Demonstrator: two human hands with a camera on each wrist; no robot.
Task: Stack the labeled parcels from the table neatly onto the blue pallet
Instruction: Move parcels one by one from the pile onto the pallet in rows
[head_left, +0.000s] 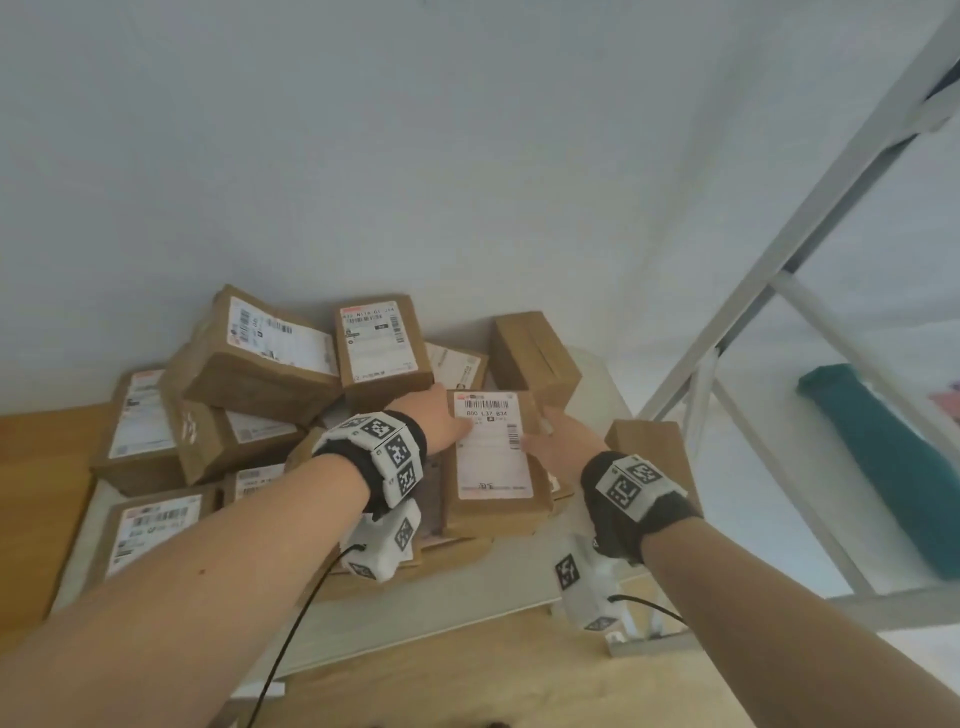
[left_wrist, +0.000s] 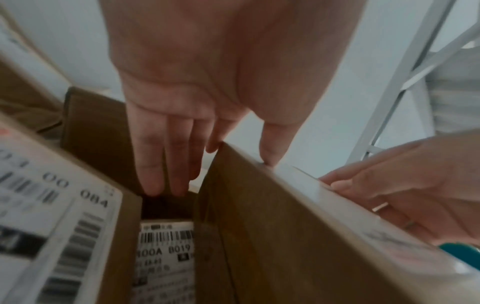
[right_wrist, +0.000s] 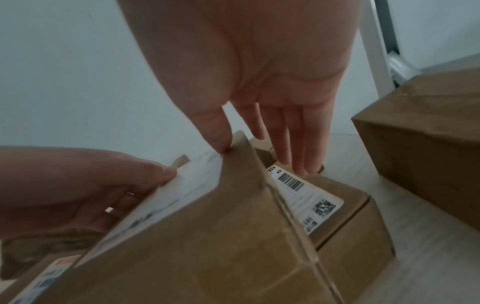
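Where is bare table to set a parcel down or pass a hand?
Bare table runs along the near edge before the parcels, plus a strip between the held parcel and the plain box at right. Left and centre are crowded.

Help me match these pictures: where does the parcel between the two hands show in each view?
Head: the parcel lies just right of centre, label up.
Left wrist: parcel fills the lower right.
Right wrist: parcel fills the lower middle.
Shared landmark: white frame, upper right in every view.
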